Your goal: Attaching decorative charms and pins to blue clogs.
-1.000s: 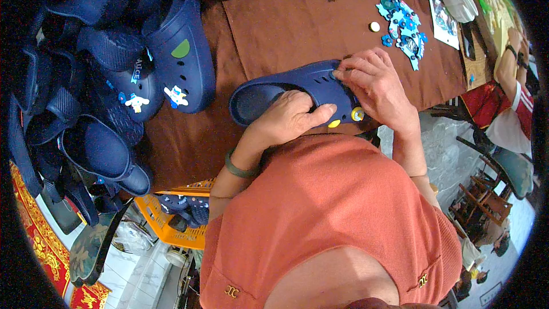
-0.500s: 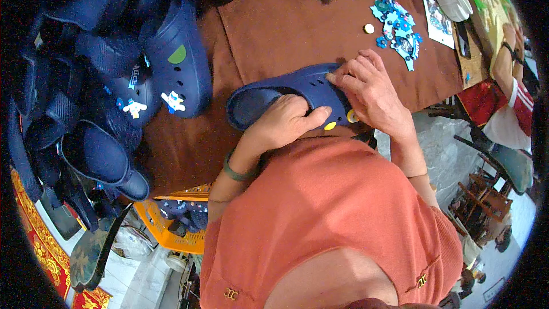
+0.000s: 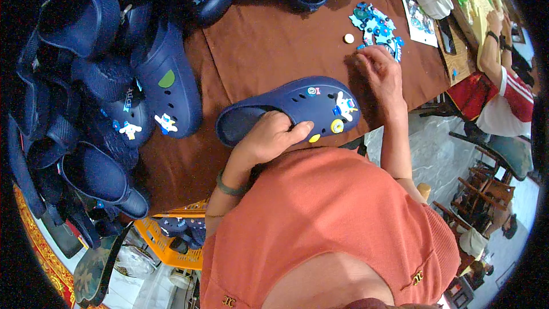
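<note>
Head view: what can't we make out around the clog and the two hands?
- Right hand: fingertips at the pile of small blue charms; whether it grips one is too small to tell.
- Left hand: holds the navy clog; its palm covers the clog's near rim.
- Charms on the clog: shapes too small to identify.
- Table: near edge hidden by the person's orange top.
</note>
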A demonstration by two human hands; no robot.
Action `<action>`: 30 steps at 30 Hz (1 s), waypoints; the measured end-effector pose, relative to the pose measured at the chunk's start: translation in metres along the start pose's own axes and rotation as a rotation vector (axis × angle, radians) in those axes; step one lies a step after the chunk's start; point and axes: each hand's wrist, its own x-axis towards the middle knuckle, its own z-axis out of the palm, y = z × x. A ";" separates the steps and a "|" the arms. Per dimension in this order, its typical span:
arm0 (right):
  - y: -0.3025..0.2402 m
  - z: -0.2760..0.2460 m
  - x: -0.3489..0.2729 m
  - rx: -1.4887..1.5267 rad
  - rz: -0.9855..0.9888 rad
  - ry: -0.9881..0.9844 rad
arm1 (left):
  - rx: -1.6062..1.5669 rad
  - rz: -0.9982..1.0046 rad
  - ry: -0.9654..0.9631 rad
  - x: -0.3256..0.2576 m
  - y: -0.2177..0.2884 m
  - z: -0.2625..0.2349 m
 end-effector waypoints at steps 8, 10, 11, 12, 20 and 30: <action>0.029 0.007 0.005 -0.238 0.041 -0.018 | 0.021 0.000 -0.002 -0.002 -0.003 0.000; 0.033 0.010 0.005 -0.235 -0.020 0.015 | 0.032 0.032 0.033 -0.001 -0.004 0.002; 0.035 0.011 0.005 -0.234 -0.082 0.051 | 0.030 0.026 0.035 0.000 -0.003 0.002; 0.036 0.013 0.002 -0.223 -0.082 0.041 | 0.045 -0.002 0.010 -0.001 0.001 -0.001; -0.003 0.013 -0.009 0.312 0.209 -0.058 | 0.052 0.091 -0.016 0.004 -0.012 0.001; -0.070 0.015 -0.001 0.454 -0.076 -0.340 | 0.076 0.104 0.001 0.000 -0.012 0.000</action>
